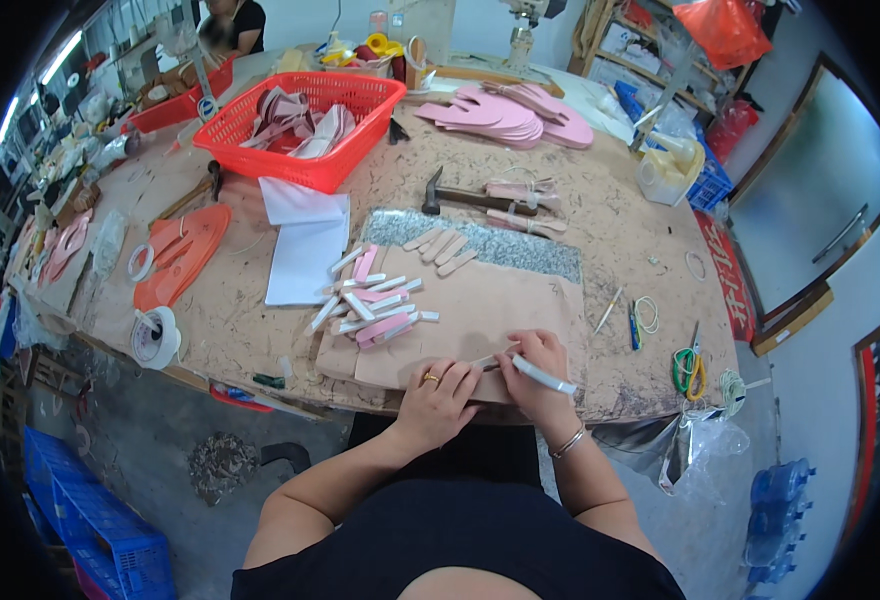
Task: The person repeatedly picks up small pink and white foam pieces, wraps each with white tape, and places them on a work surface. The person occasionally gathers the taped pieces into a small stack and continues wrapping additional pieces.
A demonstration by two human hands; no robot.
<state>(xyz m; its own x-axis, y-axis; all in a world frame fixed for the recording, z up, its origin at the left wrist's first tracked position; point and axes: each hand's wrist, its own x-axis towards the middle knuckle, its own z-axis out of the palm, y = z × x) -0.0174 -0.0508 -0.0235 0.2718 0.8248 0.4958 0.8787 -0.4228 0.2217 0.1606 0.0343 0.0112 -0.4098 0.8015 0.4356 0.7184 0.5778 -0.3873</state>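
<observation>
At upper left on the counter (615, 245), one hammer (184, 197) lies beside the red basket (285, 174), whose pink pieces (327, 133) overlap too much to count. Centre-left, a heap of white and pink strips (386, 328) hides its own lower layers; just to its upper right lie at least four tan pieces (446, 247). At lower centre, the left hand's (438, 400) grip I cannot tell; fingers mostly cover a small piece (488, 363) between the hands. The right hand's (538, 375) grip is closed on one white strip (548, 376).
</observation>
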